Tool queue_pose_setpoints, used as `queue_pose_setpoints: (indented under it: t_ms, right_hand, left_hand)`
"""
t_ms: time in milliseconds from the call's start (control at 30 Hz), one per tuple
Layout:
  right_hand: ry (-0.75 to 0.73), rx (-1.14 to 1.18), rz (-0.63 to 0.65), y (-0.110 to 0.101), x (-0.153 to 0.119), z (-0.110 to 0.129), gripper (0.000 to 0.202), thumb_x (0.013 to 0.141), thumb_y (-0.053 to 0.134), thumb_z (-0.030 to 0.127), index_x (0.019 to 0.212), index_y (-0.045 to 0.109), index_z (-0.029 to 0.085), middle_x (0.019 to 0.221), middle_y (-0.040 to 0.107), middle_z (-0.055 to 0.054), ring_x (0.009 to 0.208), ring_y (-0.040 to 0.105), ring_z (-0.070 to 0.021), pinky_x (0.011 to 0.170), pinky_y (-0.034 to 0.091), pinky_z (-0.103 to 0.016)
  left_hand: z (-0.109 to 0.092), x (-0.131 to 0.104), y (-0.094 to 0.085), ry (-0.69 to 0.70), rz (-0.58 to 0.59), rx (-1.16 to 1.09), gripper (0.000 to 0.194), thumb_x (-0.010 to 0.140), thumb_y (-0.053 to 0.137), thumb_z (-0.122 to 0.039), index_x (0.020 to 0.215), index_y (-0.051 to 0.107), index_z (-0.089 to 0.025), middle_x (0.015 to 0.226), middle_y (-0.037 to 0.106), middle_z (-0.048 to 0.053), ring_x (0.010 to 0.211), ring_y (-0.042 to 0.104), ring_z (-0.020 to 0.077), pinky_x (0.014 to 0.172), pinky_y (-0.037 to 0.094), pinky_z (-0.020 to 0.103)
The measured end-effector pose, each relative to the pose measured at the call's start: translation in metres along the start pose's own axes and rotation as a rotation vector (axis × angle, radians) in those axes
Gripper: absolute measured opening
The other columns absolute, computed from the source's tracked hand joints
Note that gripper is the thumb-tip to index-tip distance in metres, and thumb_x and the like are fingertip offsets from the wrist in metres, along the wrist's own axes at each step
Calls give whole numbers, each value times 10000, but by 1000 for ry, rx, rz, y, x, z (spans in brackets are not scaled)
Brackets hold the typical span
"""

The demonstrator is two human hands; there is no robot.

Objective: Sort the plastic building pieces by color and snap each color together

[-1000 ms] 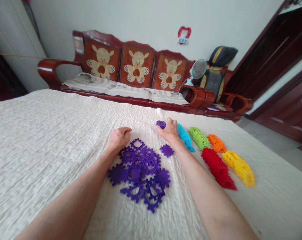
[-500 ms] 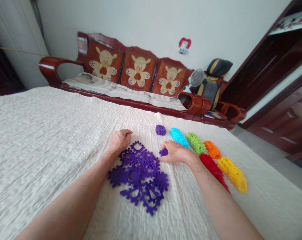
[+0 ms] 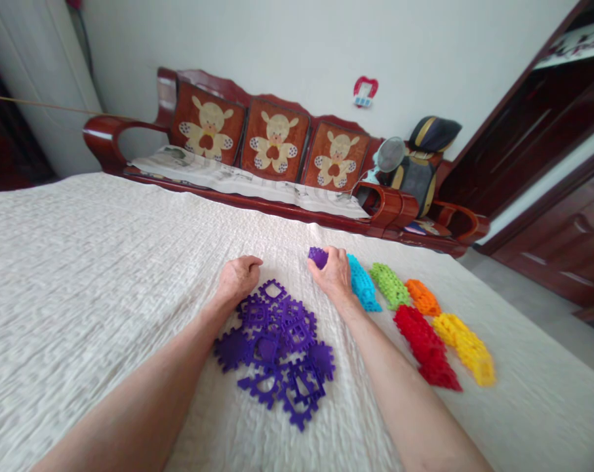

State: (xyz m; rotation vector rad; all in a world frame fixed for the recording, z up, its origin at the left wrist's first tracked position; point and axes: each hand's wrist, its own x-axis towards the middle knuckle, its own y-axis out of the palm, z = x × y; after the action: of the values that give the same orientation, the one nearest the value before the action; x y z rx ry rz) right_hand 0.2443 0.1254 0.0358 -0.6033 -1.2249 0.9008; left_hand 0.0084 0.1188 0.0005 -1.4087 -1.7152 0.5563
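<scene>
A loose pile of purple toothed building tiles [image 3: 265, 347], some solid and some with cut-out centres, lies on the quilted cover between my forearms. My left hand [image 3: 238, 280] rests at the pile's far left edge, fingers curled, with nothing showing in them. Beyond the pile, my right hand [image 3: 332, 270] grips a purple toothed tile [image 3: 318, 257] at the small purple stack. Its fingers cover much of that stack, so I cannot tell how far the tile sits on it.
Stacks of like tiles stand to the right: blue [image 3: 362, 283], green [image 3: 389, 286], orange [image 3: 423, 297], red [image 3: 425, 344] and yellow [image 3: 467, 347]. A wooden sofa [image 3: 257, 200] with bear cushions stands past the cover's far edge, a small fan [image 3: 390, 156] near its right arm.
My right hand has moved away from the pile, forward to the small purple stack, carrying a purple tile. My left hand has stayed in place.
</scene>
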Motion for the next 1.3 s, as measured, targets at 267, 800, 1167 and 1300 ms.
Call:
queue_pose_setpoints:
  t_ms: [267,800,1167,1300]
  right_hand:
    - [-5,-34,-35,9,-3,-16,452,789,637,430,1128,567,140,1084,581,-136,1029,540,-275,910,419,-376]
    - [-277,309,268,-2,-13,20,166,827,581,287,925,657,176,890,660,-55,831,610,-174,781,453,-277]
    - [-239,125,463,-5,-35,65,108,764,604,249,710,684,201,779,686,-54,744,615,-178,673,407,-273]
    - [-184,332,378,4,-31,58,95,759,592,220,672,622,198,686,655,-9,654,592,-148,655,408,-257]
  left_hand:
    - [-3,-1,-3,-6,10,-1,361,851,444,-218,1043,749,-227,1086,739,15,1025,676,183,945,492,238]
    - [-11,-3,-12,-109,19,-84,360,858,463,-189,1101,728,-194,1070,743,26,995,680,166,949,484,229]
    - [-12,-4,-11,-96,-25,-73,356,855,463,-166,1083,734,-195,1064,745,29,1011,678,162,946,477,213]
    - [-12,-4,-11,-98,-18,-78,361,855,460,-172,1092,731,-194,1031,752,31,984,685,160,944,482,219]
